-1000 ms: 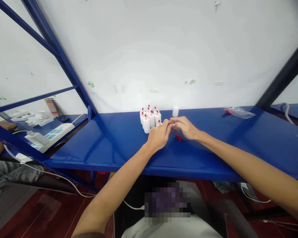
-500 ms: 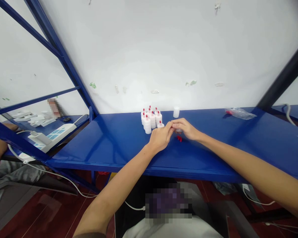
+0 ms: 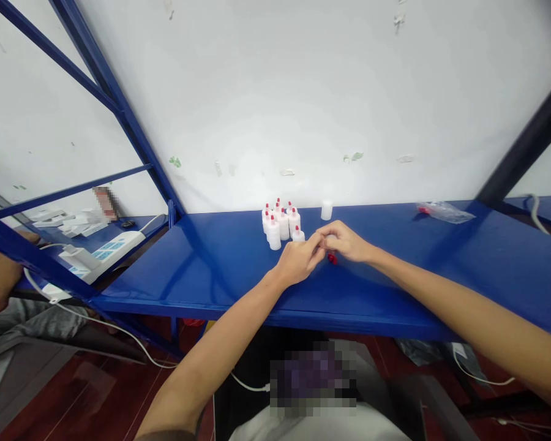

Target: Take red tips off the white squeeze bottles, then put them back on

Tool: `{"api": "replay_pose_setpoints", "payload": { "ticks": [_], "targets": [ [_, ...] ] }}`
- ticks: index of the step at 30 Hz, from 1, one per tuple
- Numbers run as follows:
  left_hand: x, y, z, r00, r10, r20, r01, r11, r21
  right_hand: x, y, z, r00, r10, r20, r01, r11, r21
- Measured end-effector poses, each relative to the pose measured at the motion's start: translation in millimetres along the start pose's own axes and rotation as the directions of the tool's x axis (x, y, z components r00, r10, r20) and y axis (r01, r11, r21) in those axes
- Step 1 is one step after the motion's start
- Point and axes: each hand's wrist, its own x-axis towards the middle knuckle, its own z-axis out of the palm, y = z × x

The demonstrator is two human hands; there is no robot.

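My left hand (image 3: 300, 258) and my right hand (image 3: 344, 241) meet above the blue table, their fingertips pressed together. Both are closed, and whatever lies between the fingers is too small or hidden to make out. Just below my right fingers lie small red caps (image 3: 332, 259). Left of my hands stands a group of several white squeeze bottles (image 3: 274, 236) with red tips, upright and close together. One bottle (image 3: 298, 234) of the group is partly covered by my left hand. Behind my right hand a plain white bottle or cup (image 3: 326, 210) stands by the wall.
A clear plastic bag (image 3: 447, 212) with something red in it lies at the right rear of the blue table (image 3: 188, 263). Blue frame posts rise at both sides. A white power strip (image 3: 105, 260) sits at left, near another person's arm (image 3: 2, 275).
My fingers have shifted slightly against each other, and my right fingers are more curled. The view has moved a little; the bottles stand as before.
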Motion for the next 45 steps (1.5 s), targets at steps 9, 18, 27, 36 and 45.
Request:
{"api": "replay_pose_setpoints", "payload": {
  "ticks": [9,18,27,36,45],
  "targets": [
    [2.4,-0.6,-5.8,0.987,-0.072,-0.141,0.051,0.988,-0.147,2.5,17.2,11.0,0.994,0.048,-0.103,-0.029,0.984,0.173],
    [17.2,-10.5,-22.4,0.772,-0.455,-0.443,0.411,0.89,-0.197,13.4,43.1,-9.9,0.775,0.313,-0.549,-0.253,0.95,0.185],
    [22.5,-7.8,-16.0,0.835,-0.46,-0.301,0.525,0.831,0.185,10.7,35.0,-6.5,0.762,0.302,-0.573,-0.172,0.947,0.271],
    [22.6,-6.4,-16.9,0.845,-0.463,-0.266,0.519,0.83,0.205,14.3,39.5,-2.9,0.814,0.263,-0.519,-0.137,0.953,0.268],
    [12.5,2.6,-14.3,0.915,-0.194,-0.353,0.213,0.977,0.014,9.7,20.2,2.2,0.961,0.006,-0.277,-0.038,0.993,-0.108]
  ]
}}
